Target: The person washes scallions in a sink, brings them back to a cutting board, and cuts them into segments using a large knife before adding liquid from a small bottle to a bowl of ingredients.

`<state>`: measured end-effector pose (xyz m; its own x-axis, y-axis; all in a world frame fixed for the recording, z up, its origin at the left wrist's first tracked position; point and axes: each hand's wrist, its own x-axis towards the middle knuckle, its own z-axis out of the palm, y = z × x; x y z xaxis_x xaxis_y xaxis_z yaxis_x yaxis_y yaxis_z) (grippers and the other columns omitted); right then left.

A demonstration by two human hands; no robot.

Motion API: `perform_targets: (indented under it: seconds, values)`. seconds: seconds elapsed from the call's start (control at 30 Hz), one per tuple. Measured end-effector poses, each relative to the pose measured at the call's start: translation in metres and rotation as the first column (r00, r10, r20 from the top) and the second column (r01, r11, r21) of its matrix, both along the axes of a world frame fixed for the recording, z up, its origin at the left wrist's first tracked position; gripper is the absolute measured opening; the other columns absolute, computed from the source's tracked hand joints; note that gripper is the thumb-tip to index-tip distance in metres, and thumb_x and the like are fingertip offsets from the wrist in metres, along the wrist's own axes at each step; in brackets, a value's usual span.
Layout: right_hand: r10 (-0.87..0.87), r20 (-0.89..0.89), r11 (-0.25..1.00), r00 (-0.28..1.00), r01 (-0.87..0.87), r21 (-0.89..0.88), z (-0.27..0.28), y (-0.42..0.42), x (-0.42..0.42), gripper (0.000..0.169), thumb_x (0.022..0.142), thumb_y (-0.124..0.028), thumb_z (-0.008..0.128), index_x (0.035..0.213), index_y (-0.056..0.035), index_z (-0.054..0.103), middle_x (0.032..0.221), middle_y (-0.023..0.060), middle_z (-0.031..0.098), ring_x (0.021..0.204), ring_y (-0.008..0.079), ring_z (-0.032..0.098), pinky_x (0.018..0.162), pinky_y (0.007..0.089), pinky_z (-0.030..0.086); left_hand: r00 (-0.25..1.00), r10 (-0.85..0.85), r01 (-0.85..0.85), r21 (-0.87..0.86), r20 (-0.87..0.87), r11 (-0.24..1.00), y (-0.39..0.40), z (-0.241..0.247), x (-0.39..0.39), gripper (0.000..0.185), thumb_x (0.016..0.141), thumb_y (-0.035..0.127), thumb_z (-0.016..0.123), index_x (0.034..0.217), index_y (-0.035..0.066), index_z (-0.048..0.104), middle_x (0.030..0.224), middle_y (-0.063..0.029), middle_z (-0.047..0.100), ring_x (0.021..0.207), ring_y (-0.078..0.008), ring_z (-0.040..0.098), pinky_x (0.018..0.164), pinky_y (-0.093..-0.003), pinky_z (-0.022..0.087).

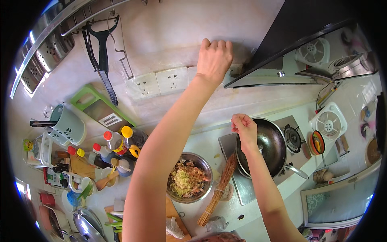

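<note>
My left hand point(215, 60) is raised by the tiled wall, just above the wall sockets point(171, 80) and left of the dark range hood point(281, 36). Its fingers curl away from me, so their tips and anything in them are hidden. Lower down, my right hand point(245, 130) hovers over the left rim of a black wok point(270, 145). Thumb and fingers are drawn together there, and no object shows between them. The wok sits on a gas stove point(246, 187). Beside it, a steel bowl point(208, 193) contains minced meat topped with chopped pale-green pieces point(185, 179).
A bundled straw brush point(220, 193) leans against the stove's left side. Sauce bottles point(116, 142), a green grater point(90, 98) and a utensil holder point(68, 124) stand at left. A cutting board point(184, 227) lies in front. A white fan point(329, 124) stands at right.
</note>
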<state>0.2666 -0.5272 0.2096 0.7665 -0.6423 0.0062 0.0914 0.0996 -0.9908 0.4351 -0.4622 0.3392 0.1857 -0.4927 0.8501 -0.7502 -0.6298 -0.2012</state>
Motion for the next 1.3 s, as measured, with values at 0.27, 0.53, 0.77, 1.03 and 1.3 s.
perform_targets:
  seconds: [0.27,0.53,0.77,1.03,1.3]
  values:
    - [0.082,0.018,0.996,0.996,-0.082,-0.027,0.017,0.006,0.0,0.011,0.083,-0.018,0.063,0.084,-0.007,0.06,0.074,-0.0029,0.057,0.065,0.005,0.051,0.06,0.022,0.043,0.991,0.063,-0.068,0.045,0.117,0.997,-0.004,0.013,-0.002,0.007,0.066,0.005,0.059,0.069,0.011,0.056,0.071,-0.0034,0.052,0.077,-0.0175,0.055,0.07,-0.0283,0.037]
    - [0.151,0.002,0.987,0.989,-0.15,-0.051,0.031,0.013,0.004,0.01,0.083,-0.016,0.062,0.081,-0.0074,0.058,0.072,-0.0032,0.056,0.065,0.0054,0.051,0.06,0.0222,0.043,0.895,-0.061,0.028,-0.08,-0.443,0.996,-0.003,0.022,-0.006,0.007,0.074,0.008,0.056,0.075,0.009,0.062,0.081,-0.0107,0.063,0.077,-0.0284,0.06,0.066,-0.0389,0.047]
    - [0.201,0.012,0.978,0.98,-0.2,-0.061,0.031,0.017,0.013,0.014,0.082,-0.017,0.063,0.085,-0.0042,0.059,0.073,-0.0001,0.058,0.064,0.007,0.052,0.058,0.0221,0.045,0.902,-0.002,-0.052,-0.114,-0.432,0.992,-0.022,0.027,-0.019,0.01,0.077,0.015,0.057,0.077,0.008,0.064,0.075,-0.0144,0.064,0.074,-0.0305,0.061,0.067,-0.0386,0.047]
    - [0.202,-0.01,0.978,0.979,-0.202,-0.053,0.04,0.023,0.015,0.01,0.082,-0.015,0.062,0.078,-0.007,0.058,0.072,-0.0025,0.056,0.065,0.0054,0.05,0.06,0.0227,0.042,0.884,-0.218,0.073,-0.338,-0.415,0.938,-0.027,0.01,-0.001,0.01,0.075,0.019,0.06,0.071,0.011,0.064,0.074,-0.0089,0.063,0.07,-0.0293,0.06,0.061,-0.0381,0.047]
    - [0.198,-0.025,0.979,0.98,-0.199,-0.045,0.03,0.02,0.015,0.01,0.082,-0.015,0.062,0.079,-0.0069,0.058,0.072,-0.0023,0.056,0.064,0.0058,0.05,0.059,0.0228,0.042,0.905,-0.392,0.311,-0.37,-0.167,0.875,-0.018,0.006,0.005,0.01,0.077,0.017,0.058,0.077,0.012,0.067,0.074,-0.0086,0.063,0.069,-0.0282,0.06,0.063,-0.0386,0.047]
